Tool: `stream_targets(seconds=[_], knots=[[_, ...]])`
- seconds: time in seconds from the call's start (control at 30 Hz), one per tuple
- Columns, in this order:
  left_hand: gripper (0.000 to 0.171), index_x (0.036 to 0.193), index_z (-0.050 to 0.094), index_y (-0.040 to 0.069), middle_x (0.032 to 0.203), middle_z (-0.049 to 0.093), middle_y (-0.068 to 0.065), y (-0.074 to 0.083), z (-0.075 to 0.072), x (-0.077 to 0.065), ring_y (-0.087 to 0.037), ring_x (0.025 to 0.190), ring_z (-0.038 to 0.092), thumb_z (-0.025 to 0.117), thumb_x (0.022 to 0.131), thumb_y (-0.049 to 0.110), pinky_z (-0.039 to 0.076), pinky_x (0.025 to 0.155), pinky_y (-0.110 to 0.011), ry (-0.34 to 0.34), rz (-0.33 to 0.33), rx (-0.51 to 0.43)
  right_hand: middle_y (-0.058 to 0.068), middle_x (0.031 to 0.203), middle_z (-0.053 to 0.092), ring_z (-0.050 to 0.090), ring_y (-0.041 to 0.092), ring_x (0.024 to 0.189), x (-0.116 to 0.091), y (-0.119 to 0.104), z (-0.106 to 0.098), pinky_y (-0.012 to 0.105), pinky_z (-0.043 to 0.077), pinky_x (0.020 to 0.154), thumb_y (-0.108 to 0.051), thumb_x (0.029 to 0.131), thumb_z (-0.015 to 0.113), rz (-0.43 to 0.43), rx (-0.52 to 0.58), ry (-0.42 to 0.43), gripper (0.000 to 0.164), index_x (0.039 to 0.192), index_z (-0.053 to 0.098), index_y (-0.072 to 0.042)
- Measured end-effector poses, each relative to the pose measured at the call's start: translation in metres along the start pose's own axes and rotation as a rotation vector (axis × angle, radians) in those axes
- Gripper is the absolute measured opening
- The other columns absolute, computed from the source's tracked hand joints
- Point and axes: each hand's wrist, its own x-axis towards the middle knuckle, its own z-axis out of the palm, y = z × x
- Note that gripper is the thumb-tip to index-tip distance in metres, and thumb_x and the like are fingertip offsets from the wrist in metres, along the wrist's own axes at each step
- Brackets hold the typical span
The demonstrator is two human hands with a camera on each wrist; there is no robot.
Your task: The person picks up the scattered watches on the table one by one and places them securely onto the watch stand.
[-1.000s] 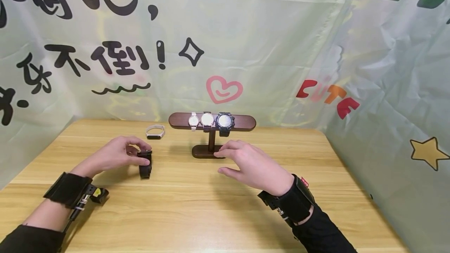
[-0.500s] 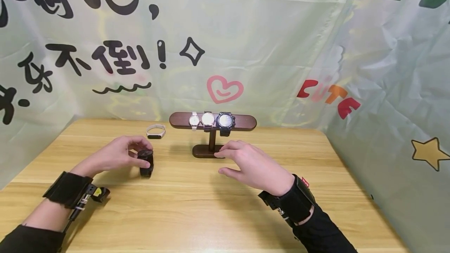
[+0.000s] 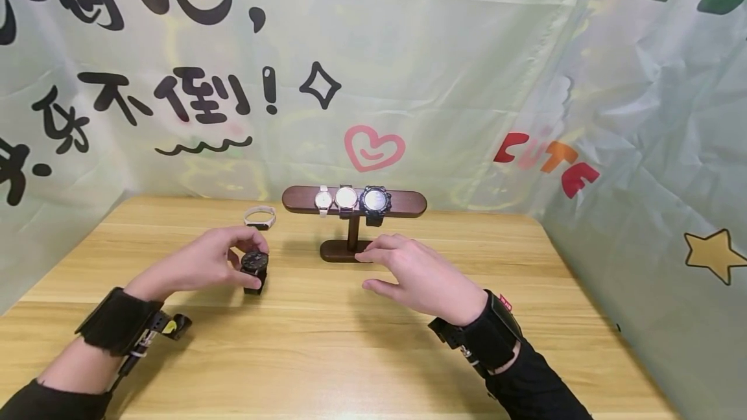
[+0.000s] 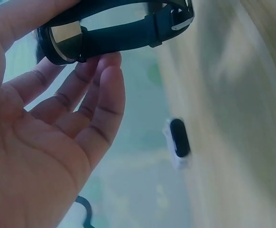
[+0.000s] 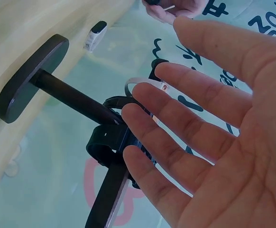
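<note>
My left hand (image 3: 218,258) pinches a black wristwatch (image 3: 255,263) by its case, thumb on one side and fingers on the other. In the left wrist view the strap of this black wristwatch (image 4: 121,39) forms a buckled loop. My right hand (image 3: 411,274) hovers in front of the dark wooden watch stand (image 3: 297,199), fingers spread and holding nothing. On the stand's bar sit a small white-strapped watch (image 3: 323,199), a watch with a pale dial (image 3: 346,198) and a chunky black watch (image 3: 375,200). The right hand hides part of the stand's base (image 3: 335,251).
A white fitness band (image 3: 260,218) with a black screen lies on the wooden table (image 3: 327,355), behind my left hand. Printed cloth (image 3: 443,70) hangs behind the table and along its right side.
My left hand has moved a little to the right with the black wristwatch, whose dial has turned into the head camera's view. The right hand has stayed in place.
</note>
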Motion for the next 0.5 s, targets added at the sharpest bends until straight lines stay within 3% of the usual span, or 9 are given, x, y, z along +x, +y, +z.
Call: stream_targets(seconds=[0.17, 0.5], knots=[[0.048, 0.109, 0.067, 0.023, 0.108, 0.07, 0.003, 0.016, 0.004, -0.001, -0.018, 0.102, 0.071, 0.1, 0.075, 0.023, 0.062, 0.078, -0.031, 0.015, 0.059, 0.035, 0.003, 0.122, 0.074, 0.072, 0.018, 0.112, 0.0, 0.0, 0.001, 0.037, 0.062, 0.097, -0.031, 0.097, 0.082, 0.004, 0.002, 0.0, 0.043, 0.134, 0.075, -0.01], [0.05, 0.11, 0.068, 0.023, 0.103, 0.07, 0.01, 0.039, 0.015, 0.001, -0.006, 0.093, 0.069, 0.101, 0.072, 0.018, 0.06, 0.072, -0.025, 0.106, 0.17, 0.079, 0.003, 0.124, 0.075, 0.073, 0.017, 0.112, 0.001, -0.002, 0.002, 0.036, 0.063, 0.098, -0.037, 0.098, 0.081, -0.005, 0.009, 0.019, 0.049, 0.138, 0.073, -0.011]])
